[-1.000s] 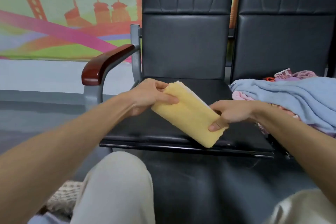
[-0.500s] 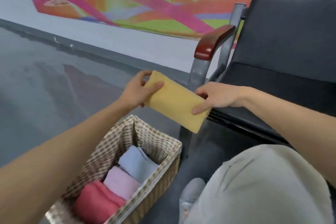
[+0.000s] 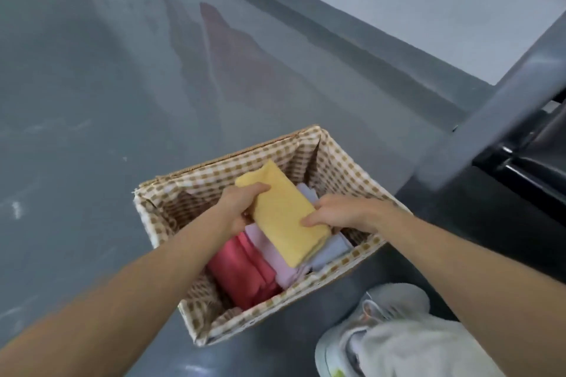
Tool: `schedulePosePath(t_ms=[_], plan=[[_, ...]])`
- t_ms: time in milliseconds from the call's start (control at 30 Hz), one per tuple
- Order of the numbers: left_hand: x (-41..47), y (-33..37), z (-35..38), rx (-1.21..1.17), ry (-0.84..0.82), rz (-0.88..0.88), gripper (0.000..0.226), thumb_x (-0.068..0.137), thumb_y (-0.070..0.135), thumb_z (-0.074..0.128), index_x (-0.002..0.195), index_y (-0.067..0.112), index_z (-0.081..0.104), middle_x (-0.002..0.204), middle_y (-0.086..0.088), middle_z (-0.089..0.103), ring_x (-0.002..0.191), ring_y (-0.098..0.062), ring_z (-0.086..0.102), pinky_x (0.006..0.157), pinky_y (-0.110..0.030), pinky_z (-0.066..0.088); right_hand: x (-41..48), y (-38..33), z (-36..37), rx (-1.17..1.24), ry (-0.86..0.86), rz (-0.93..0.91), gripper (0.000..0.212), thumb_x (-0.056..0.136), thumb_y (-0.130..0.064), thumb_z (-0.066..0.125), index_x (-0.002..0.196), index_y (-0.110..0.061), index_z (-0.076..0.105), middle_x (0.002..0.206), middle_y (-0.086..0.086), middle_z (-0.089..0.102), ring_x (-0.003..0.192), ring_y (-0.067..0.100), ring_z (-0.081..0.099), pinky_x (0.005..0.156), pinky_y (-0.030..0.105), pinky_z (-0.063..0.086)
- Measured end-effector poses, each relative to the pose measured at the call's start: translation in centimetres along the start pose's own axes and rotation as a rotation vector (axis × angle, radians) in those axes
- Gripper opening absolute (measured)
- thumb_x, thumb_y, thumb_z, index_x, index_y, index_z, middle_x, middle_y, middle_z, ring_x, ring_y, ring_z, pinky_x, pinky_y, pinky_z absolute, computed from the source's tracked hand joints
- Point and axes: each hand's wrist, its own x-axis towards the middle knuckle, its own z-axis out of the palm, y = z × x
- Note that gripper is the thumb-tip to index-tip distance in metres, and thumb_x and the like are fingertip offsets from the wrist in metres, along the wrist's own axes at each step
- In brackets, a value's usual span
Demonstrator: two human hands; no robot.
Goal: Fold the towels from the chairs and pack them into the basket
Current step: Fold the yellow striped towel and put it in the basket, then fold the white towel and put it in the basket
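Note:
A folded yellow towel [image 3: 283,213] is held over the open wicker basket [image 3: 352,168], which has a checked lining and stands on the grey floor. My left hand [image 3: 240,203] grips the towel's far left side, thumb on top. My right hand [image 3: 340,213] holds its near right edge, thumb pressed on the top face. Inside the basket lie a folded red towel [image 3: 242,272], a lilac towel [image 3: 274,257] and a pale blue towel [image 3: 329,252], side by side beneath the yellow one.
A grey chair leg [image 3: 496,113] and the black seat frame [image 3: 526,168] stand to the right of the basket. My knee and a light shoe [image 3: 389,312] are at the bottom right. Bare grey floor [image 3: 107,86] stretches to the left.
Both hands carried the yellow towel from the chair seat leftwards and down, and it now sits inside the basket's opening above the other folded towels. My view turned down to the floor.

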Motion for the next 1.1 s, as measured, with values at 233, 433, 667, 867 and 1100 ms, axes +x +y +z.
schedulePosePath(t_ms=[233,433,667,867,1100], plan=[[6.5,-6.0,-1.4,0.305,0.105,-0.074,0.065,0.07,0.015,0.086,0.124,-0.001,0.054,0.122,-0.013,0.062,0.107,-0.028,0.06,0.083,-0.038,0.052,8.1,2.2,2.6,-0.327,-0.252,0.146,0.024,0.088,-0.029,0.066,0.092,-0.008,0.056,0.084,0.006,0.047,0.077,0.021,0.05,0.07,0.031,0.044],[8.5,-7.8,-0.5,0.509,0.161,0.008,0.073,0.07,0.026,0.086,0.13,0.0,0.052,0.132,-0.013,0.057,0.118,-0.027,0.055,0.099,-0.038,0.048,8.6,1.8,3.3,-0.673,-0.133,0.095,0.038,0.086,-0.039,0.069,0.086,-0.009,0.045,0.086,0.004,0.05,0.08,0.02,0.051,0.08,0.033,0.047],[3.7,-2.7,1.0,1.073,0.033,0.168,0.062,0.09,0.041,0.063,0.134,0.002,0.045,0.131,-0.015,0.053,0.113,-0.027,0.055,0.085,-0.034,0.044,1.9,0.4,-0.3,-0.748,0.17,-0.053,0.031,0.09,-0.031,0.064,0.071,-0.011,0.05,0.072,0.006,0.05,0.068,0.021,0.052,0.068,0.033,0.047],[-6.0,3.8,8.3,1.182,-0.31,0.639,0.032,0.092,0.013,0.058,0.124,0.012,0.063,0.122,-0.003,0.063,0.115,-0.017,0.058,0.092,-0.023,0.041,-11.4,2.1,-6.7,-0.685,0.473,-0.03,0.029,0.087,-0.035,0.066,0.104,-0.012,0.07,0.102,0.002,0.07,0.097,0.022,0.063,0.085,0.03,0.049],[-21.6,6.1,25.2,0.97,-0.777,0.984,0.014,0.09,0.018,0.063,0.099,0.024,0.071,0.092,0.004,0.073,0.079,0.0,0.065,0.079,-0.017,0.048,-32.7,10.3,-10.2,-0.451,0.923,0.154,0.021,0.09,-0.032,0.061,0.106,-0.02,0.068,0.099,-0.006,0.063,0.093,0.014,0.054,0.088,0.028,0.045]])
